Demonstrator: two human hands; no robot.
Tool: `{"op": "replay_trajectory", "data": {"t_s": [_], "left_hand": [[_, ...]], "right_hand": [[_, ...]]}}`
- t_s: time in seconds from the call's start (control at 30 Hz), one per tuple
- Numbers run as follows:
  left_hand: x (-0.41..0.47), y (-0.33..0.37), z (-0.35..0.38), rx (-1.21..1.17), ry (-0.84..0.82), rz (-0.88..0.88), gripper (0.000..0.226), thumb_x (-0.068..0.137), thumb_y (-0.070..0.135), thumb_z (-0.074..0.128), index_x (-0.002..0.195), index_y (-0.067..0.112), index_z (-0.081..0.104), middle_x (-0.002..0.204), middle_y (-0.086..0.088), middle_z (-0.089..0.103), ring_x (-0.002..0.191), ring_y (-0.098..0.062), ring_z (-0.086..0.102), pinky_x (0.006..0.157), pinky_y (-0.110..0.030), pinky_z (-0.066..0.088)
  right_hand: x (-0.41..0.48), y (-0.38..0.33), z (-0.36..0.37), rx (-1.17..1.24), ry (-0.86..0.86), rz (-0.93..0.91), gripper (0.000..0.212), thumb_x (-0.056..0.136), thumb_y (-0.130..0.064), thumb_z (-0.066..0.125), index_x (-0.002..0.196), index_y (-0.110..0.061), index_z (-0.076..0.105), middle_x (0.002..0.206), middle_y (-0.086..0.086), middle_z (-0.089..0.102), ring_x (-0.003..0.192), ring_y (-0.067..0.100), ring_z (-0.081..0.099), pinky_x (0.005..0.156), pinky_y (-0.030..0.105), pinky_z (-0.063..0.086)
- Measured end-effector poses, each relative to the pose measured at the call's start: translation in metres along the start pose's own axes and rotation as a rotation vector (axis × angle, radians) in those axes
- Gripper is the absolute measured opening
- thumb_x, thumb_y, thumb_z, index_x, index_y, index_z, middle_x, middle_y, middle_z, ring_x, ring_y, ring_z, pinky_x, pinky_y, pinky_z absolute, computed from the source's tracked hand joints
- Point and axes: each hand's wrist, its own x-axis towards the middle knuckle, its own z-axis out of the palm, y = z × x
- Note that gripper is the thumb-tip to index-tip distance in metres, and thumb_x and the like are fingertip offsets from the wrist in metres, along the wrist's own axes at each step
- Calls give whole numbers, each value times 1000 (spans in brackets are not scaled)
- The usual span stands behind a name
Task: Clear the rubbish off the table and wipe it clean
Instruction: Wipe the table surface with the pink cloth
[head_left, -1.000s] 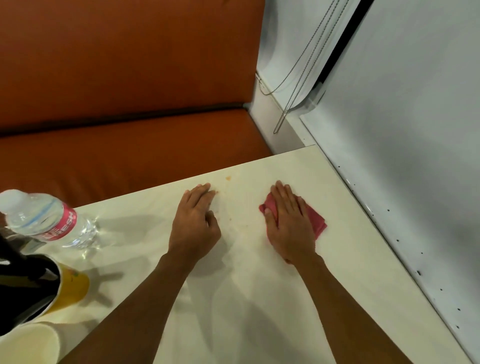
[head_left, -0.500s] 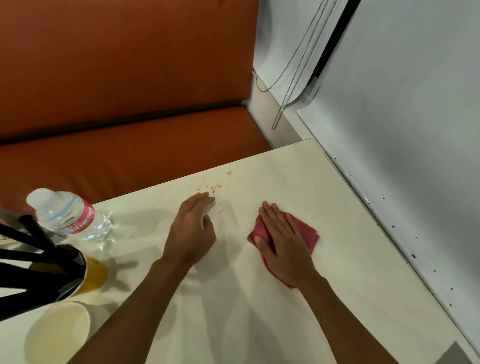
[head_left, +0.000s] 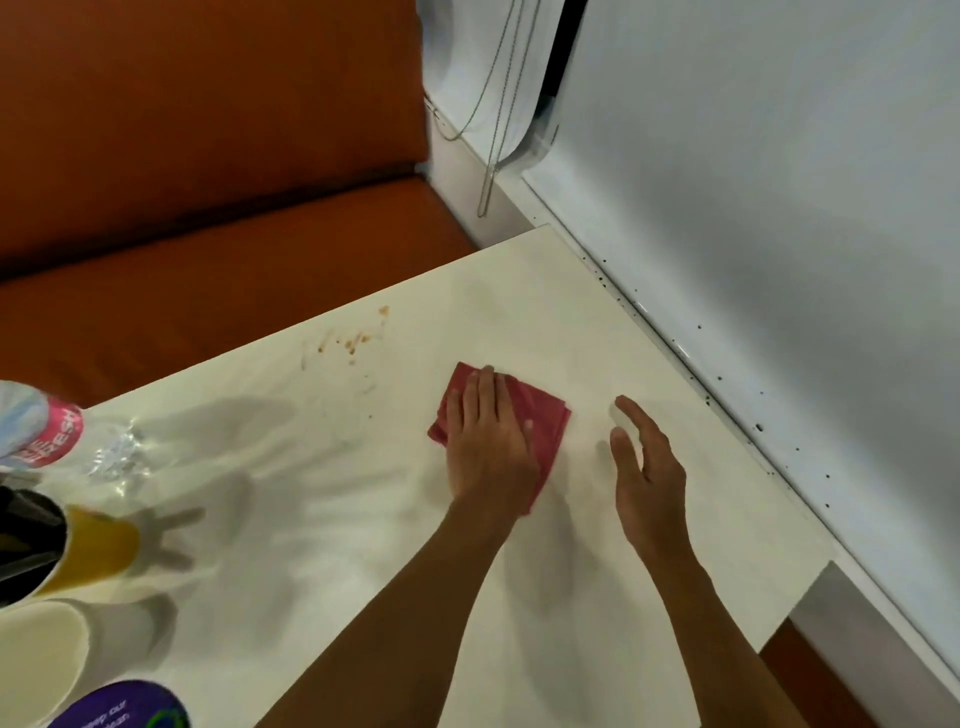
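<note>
Moved: the red cloth has passed from the right hand to the left, mid-table.
Table: cream top, far edge unwiped.
Left hand: flat on the cloth, fingers straight, pressing.
Right hand: just beside the cloth, fingers relaxed, holding nothing.
Water bottle: at left, uncleared.
Orange stains: left of the cloth, probably the next pass.
</note>
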Motion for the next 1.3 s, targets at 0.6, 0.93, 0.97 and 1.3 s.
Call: {"op": "replay_trajectory", "data": {"t_s": [0.6,0.93,0.97,1.3], "left_hand": [[-102,-133,-62,372,-63,-342,87,103,50,35,163,-7,9,170,-29,11,160,-44,4,131,-56,-2],[-79,-105,-38,117,246,-677,68,111,43,36,164,2,22,172,-23,13,155,-44,26,126,-52,17],[-79,-102,-38,100,253,-699,69,111,44,36,163,1,22,170,-24,17,154,-45,27,126,-52,18],[-28,-141,-50,234,101,-248,68,110,47,9,167,9,13,175,-14,6,163,-28,0,132,-44,3]], "right_hand": [[23,-14,112,-462,-82,-305,58,100,-33,45,154,-12,48,165,7,41,155,24,32,126,48,28],[21,-11,118,-613,9,-337,56,104,-33,39,157,-15,43,170,7,32,159,24,25,128,47,24],[20,-12,118,-614,8,-330,56,104,-33,39,157,-16,43,170,7,31,159,24,25,128,47,24],[23,-15,122,-673,16,-307,55,104,-30,42,157,-15,41,170,7,31,159,24,24,128,48,23]]}}
